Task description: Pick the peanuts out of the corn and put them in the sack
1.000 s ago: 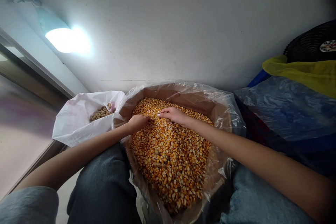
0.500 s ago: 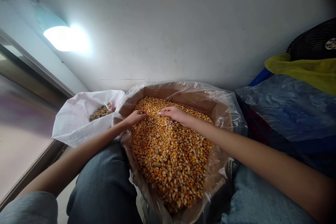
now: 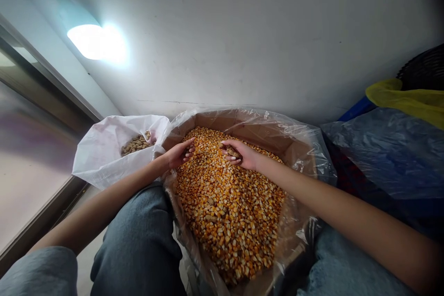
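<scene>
Yellow-orange corn kernels [image 3: 236, 212] fill a box lined with clear plastic [image 3: 308, 148] between my knees. Over the far part of the corn, my right hand [image 3: 245, 153] is turned palm-inward, its fingers curled round unshelled peanuts [image 3: 233, 151]. My left hand [image 3: 178, 154] is at the box's left side with its fingers curled in; whatever lies within them is too small to make out. A few more peanuts [image 3: 210, 218] rest on the corn nearer to me. To the left, a white sack [image 3: 95, 155] holds a pile of peanuts [image 3: 135, 144].
A pale wall [image 3: 229, 41] rises right behind the box. At upper left a bright lamp [image 3: 95, 41] shines. On the right lie a clear plastic sheet [image 3: 381, 148] and yellow netting [image 3: 409, 97], with a dark fan [image 3: 425, 69] behind them.
My right hand has lifted and turned, so the peanuts in its fingers now show. My left hand has rolled palm-inward with its fingers curled. The view has shifted slightly.
</scene>
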`<state>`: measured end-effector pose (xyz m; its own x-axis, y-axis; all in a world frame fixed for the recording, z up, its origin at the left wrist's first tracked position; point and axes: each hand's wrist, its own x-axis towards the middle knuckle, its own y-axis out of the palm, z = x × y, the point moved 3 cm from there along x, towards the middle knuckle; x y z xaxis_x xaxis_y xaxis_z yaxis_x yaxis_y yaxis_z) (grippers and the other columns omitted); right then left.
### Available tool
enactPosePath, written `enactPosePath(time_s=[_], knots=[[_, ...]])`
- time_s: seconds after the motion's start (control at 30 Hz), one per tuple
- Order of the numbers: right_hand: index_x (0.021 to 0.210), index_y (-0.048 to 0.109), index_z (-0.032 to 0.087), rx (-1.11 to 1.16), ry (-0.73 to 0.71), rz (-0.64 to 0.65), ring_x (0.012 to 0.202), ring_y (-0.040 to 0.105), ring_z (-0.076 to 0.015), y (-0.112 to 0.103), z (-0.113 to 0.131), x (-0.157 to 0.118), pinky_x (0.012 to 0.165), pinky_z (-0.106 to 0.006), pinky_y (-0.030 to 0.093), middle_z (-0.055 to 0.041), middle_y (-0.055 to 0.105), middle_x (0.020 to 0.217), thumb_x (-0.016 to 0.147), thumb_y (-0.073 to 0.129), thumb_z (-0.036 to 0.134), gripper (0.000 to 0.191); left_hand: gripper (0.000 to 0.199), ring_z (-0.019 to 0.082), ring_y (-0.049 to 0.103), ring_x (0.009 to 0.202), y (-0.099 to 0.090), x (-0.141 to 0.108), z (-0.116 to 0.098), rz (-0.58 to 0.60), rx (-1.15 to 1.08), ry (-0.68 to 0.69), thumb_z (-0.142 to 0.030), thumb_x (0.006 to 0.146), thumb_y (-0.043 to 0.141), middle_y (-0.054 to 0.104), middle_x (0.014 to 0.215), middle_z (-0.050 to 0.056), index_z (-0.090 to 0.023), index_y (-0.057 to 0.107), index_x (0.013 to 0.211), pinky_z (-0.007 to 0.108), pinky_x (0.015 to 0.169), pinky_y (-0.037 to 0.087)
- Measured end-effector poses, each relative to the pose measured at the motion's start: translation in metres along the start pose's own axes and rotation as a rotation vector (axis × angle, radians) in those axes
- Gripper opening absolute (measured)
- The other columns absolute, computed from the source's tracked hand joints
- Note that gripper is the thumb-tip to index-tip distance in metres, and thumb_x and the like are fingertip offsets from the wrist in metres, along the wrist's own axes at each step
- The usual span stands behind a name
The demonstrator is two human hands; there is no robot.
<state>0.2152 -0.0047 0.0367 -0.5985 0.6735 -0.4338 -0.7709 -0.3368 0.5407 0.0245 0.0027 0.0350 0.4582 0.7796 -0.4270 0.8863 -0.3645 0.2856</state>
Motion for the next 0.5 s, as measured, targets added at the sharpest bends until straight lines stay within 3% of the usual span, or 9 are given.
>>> enactPosePath(time_s=[0.1, 0.2, 0.27, 0.37, 0.5], knots=[[0.063, 0.043, 0.014, 0.047, -0.027, 0.082, 0.033, 0.028, -0.0011, 0.003, 0.001, -0.001, 0.027, -0.012, 0.011, 0.0031, 0.042, 0.053, 0.070, 0.044, 0.025, 0.014, 0.024, 0.004, 0.037, 0.041, -0.003, 0.003, 0.003, -0.044, 0.654, 0.096, -0.040, 0.073, 0.046, 0.043, 0.053, -0.005, -0.016, 0.048, 0.071, 0.016, 0.039, 0.029], [0.064, 0.044, 0.013, 0.061, -0.064, 0.148, 0.035, 0.030, -0.0015, 0.008, 0.002, -0.003, 0.027, -0.011, 0.011, 0.0016, 0.045, 0.056, 0.071, 0.041, 0.025, 0.014, 0.022, 0.011, 0.051, 0.058, 0.001, 0.005, 0.005, -0.011, 1.415, 0.206, -0.035, 0.074, 0.044, 0.057, 0.067, -0.001, -0.020, 0.057, 0.083, 0.020, 0.054, 0.036], [0.064, 0.045, 0.013, 0.060, -0.068, 0.167, 0.035, 0.030, -0.0016, 0.010, 0.001, -0.005, 0.027, -0.011, 0.012, 0.0010, 0.046, 0.058, 0.071, 0.040, 0.025, 0.014, 0.024, 0.014, 0.055, 0.065, 0.005, 0.005, 0.006, 0.017, 1.765, 0.219, -0.032, 0.076, 0.040, 0.061, 0.075, 0.001, -0.023, 0.057, 0.090, 0.023, 0.057, 0.037], [0.065, 0.045, 0.013, 0.049, -0.050, 0.164, 0.036, 0.031, -0.0018, 0.010, -0.001, -0.007, 0.027, -0.011, 0.012, 0.0009, 0.046, 0.059, 0.071, 0.041, 0.026, 0.015, 0.026, 0.017, 0.057, 0.067, 0.014, 0.004, 0.008, 0.057, 2.023, 0.180, -0.029, 0.077, 0.038, 0.062, 0.078, 0.003, -0.025, 0.056, 0.096, 0.023, 0.052, 0.037], [0.065, 0.044, 0.014, 0.031, -0.036, 0.166, 0.035, 0.032, -0.0020, 0.010, -0.002, -0.007, 0.027, -0.011, 0.012, 0.0016, 0.046, 0.059, 0.070, 0.042, 0.026, 0.014, 0.027, 0.019, 0.058, 0.065, 0.021, 0.006, 0.013, 0.053, 2.131, 0.147, -0.022, 0.077, 0.040, 0.063, 0.074, 0.006, -0.025, 0.055, 0.098, 0.023, 0.050, 0.037]])
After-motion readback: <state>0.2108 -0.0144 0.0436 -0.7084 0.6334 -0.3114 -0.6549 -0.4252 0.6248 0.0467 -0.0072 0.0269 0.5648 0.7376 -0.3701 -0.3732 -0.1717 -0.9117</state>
